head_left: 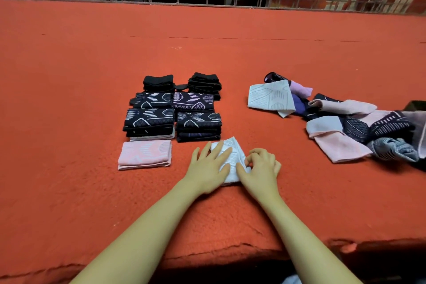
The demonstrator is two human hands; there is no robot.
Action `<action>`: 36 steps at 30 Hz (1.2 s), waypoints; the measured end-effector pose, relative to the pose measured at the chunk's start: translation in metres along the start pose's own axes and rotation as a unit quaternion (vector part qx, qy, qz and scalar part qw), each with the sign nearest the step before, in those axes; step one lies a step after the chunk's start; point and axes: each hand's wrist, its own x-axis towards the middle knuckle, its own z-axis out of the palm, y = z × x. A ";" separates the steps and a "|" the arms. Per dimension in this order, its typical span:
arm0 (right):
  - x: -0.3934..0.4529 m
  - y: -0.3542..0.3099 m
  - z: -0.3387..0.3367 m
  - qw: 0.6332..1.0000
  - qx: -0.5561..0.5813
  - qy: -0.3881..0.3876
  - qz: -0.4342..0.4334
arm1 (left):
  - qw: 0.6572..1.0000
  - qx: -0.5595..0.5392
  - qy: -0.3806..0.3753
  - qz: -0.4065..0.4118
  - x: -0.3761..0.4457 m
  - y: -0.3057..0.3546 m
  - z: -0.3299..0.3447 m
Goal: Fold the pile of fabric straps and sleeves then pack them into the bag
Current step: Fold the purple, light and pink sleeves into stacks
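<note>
So I've got my left hand (208, 167) spread flat, pressing down on a white sleeve (230, 159) on the red carpet (69, 99) right in front of me, while my right hand (260, 166) has its fingers curled, pinching that sleeve's right edge. Folded stacks (173, 108) sit in two columns just beyond it, with a folded pink sleeve (145, 154) nearest on the left. The unfolded pile (345, 122) is well off to the right, all jumbled.

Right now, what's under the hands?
A white patterned sleeve, part-folded on the red carpet. Left hand presses it flat; right hand pinches its edge. The parts beneath both hands are hidden.
</note>
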 end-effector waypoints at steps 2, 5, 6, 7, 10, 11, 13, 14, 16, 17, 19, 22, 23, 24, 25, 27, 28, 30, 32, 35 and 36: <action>-0.001 -0.002 -0.001 1.000 0.000 0.013 -0.013 | 1.000 -0.007 0.013 0.008 0.003 -0.001 -0.005; -0.001 -0.003 -0.002 1.000 -0.010 0.025 -0.001 | 1.000 -0.010 0.022 0.020 0.009 0.002 -0.009; -0.001 -0.002 -0.001 1.000 -0.022 0.017 0.008 | 1.000 0.006 0.015 0.023 0.011 0.004 -0.010; 0.000 -0.002 0.000 0.999 -0.036 0.010 0.017 | 0.999 0.025 0.005 0.022 0.012 0.006 -0.010; 0.003 -0.002 0.004 0.995 -0.091 -0.002 0.047 | 0.999 0.048 -0.021 0.005 0.017 0.007 -0.011; 0.003 -0.002 0.006 0.992 -0.112 -0.010 0.050 | 0.999 0.047 -0.023 0.004 0.019 0.007 -0.011; 0.004 0.000 0.007 0.988 -0.142 -0.025 0.048 | 0.998 0.051 -0.022 0.005 0.019 0.006 -0.010; 0.004 0.001 0.007 0.988 -0.144 -0.027 0.044 | 0.998 0.052 -0.021 0.006 0.019 0.006 -0.011; 0.004 0.003 0.006 0.994 -0.105 -0.017 0.028 | 0.999 0.039 -0.008 0.011 0.016 0.004 -0.010; 0.003 0.002 0.005 0.998 -0.067 -0.007 0.014 | 0.999 0.029 0.009 0.018 0.016 0.003 -0.010; 0.000 -0.001 0.003 1.000 0.000 0.017 -0.026 | 0.996 0.010 0.067 0.050 0.015 -0.003 -0.013; -0.001 -0.009 0.001 0.993 0.039 0.041 -0.107 | 0.979 0.030 0.170 0.110 0.010 -0.015 -0.025; 0.000 -0.013 0.001 0.989 0.040 0.045 -0.132 | 0.966 0.053 0.216 0.133 0.008 -0.021 -0.028; 0.002 -0.017 0.001 0.985 0.034 0.051 -0.159 | 0.953 0.079 0.253 0.148 0.007 -0.027 -0.029; 0.005 -0.022 0.000 0.980 0.020 0.058 -0.188 | 0.943 0.101 0.277 0.156 0.005 -0.035 -0.031; 0.010 -0.032 -0.001 0.967 -0.012 0.078 -0.243 | 0.933 0.112 0.298 0.167 0.001 -0.046 -0.036; 0.013 -0.036 -0.002 0.961 -0.026 0.085 -0.263 | 0.932 0.100 0.303 0.170 -0.002 -0.051 -0.038; 0.016 -0.043 -0.005 0.953 -0.050 0.080 -0.289 | 0.934 0.071 0.307 0.168 -0.007 -0.059 -0.039; 0.019 -0.044 -0.004 0.951 -0.073 0.058 -0.296 | 0.933 0.053 0.316 0.165 -0.013 -0.065 -0.035; 0.018 -0.041 0.000 0.964 -0.069 0.039 -0.255 | 0.931 0.032 0.323 0.164 -0.022 -0.069 -0.033; 0.016 -0.039 0.003 0.968 -0.058 0.040 -0.242 | 0.930 0.026 0.328 0.165 -0.025 -0.070 -0.034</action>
